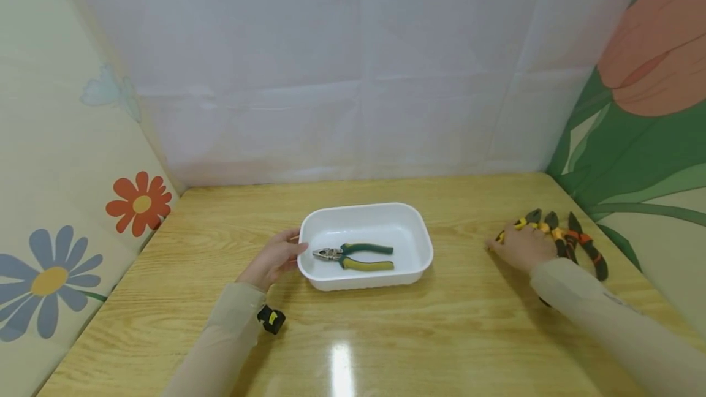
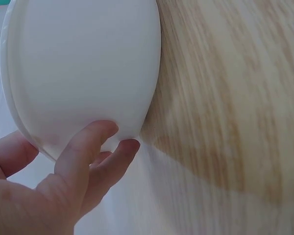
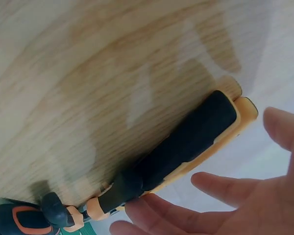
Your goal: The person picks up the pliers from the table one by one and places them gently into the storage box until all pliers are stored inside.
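Note:
My left hand [image 1: 274, 257] grips the left end of a white plastic tray [image 1: 364, 285], thumb at the rim and fingers against the outer wall, as the left wrist view shows. Inside the tray lies a pair of combination pliers [image 1: 353, 256] with green and yellow handles, its metal nose toward the left hand. Over at the right, my right hand [image 1: 524, 250] reaches down over pliers with black and yellow handles [image 3: 191, 139]. In the right wrist view its fingers are spread beside those handles, one fingertip right at them, the thumb apart.
Beside the right hand, more pliers lie in a row, the outermost with orange and black handles [image 1: 592, 256]. All rest on a wooden table [image 1: 441, 336]. White sheeting [image 1: 331, 78] hangs behind, and flower-printed panels [image 1: 662, 152] flank the table. A black wrist device [image 1: 271, 320] hangs under the left sleeve.

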A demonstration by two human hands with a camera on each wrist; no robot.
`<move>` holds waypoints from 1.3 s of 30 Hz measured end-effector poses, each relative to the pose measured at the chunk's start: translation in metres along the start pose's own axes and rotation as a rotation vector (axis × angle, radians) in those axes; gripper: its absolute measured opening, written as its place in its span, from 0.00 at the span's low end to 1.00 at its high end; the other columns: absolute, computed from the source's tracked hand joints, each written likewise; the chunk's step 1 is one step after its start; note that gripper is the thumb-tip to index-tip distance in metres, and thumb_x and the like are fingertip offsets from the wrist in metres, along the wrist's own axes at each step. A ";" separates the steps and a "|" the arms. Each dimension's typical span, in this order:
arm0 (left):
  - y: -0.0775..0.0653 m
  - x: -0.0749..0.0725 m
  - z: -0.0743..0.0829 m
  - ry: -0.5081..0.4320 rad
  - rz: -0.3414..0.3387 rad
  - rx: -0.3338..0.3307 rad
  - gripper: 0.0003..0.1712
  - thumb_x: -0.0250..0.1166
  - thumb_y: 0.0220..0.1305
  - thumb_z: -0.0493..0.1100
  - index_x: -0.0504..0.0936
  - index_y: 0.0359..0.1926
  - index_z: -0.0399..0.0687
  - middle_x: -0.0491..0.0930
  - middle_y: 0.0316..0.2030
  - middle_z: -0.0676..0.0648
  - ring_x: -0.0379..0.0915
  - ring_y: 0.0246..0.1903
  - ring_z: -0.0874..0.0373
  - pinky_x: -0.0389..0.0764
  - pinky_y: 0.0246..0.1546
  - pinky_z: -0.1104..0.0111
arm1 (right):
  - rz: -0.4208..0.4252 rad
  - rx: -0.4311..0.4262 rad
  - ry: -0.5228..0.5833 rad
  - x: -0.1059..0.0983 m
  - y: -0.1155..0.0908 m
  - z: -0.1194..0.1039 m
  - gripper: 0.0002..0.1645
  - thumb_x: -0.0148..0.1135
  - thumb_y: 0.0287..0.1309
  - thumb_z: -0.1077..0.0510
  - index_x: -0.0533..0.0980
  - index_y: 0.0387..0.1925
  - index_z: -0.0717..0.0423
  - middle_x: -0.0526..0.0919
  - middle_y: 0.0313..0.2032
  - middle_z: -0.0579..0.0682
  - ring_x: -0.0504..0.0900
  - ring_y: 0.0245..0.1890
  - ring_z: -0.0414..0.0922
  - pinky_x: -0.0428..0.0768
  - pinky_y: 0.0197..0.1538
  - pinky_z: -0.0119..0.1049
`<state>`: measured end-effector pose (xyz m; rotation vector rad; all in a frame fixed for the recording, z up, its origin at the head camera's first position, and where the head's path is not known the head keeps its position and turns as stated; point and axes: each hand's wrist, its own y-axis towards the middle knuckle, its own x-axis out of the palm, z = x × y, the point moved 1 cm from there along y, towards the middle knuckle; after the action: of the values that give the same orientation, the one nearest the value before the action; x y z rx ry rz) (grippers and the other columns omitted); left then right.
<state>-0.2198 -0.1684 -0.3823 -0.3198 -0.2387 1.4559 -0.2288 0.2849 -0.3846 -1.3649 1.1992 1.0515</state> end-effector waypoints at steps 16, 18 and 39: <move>0.004 -0.004 0.000 0.005 0.014 -0.002 0.30 0.51 0.71 0.31 0.55 0.71 0.30 0.57 0.68 0.29 0.69 0.55 0.43 0.76 0.53 0.58 | 0.042 -0.075 -0.045 0.005 0.006 0.002 0.37 0.60 0.63 0.43 0.68 0.56 0.73 0.69 0.43 0.83 0.70 0.44 0.76 0.75 0.35 0.65; 0.004 -0.004 0.001 0.007 0.014 -0.002 0.30 0.51 0.71 0.31 0.55 0.71 0.30 0.57 0.68 0.29 0.69 0.55 0.43 0.76 0.53 0.59 | 0.028 -0.084 -0.045 0.005 0.007 0.003 0.39 0.59 0.62 0.42 0.68 0.58 0.72 0.68 0.45 0.83 0.70 0.45 0.76 0.75 0.36 0.65; 0.003 -0.003 0.000 -0.003 0.020 -0.003 0.30 0.51 0.71 0.30 0.56 0.71 0.31 0.57 0.68 0.28 0.68 0.57 0.39 0.74 0.57 0.54 | -0.055 -0.176 0.191 0.006 0.012 0.001 0.24 0.55 0.68 0.48 0.71 0.48 0.68 0.66 0.46 0.79 0.59 0.48 0.83 0.64 0.43 0.72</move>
<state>-0.2226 -0.1714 -0.3834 -0.3231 -0.2413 1.4761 -0.2398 0.2850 -0.3925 -1.6569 1.2211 1.0250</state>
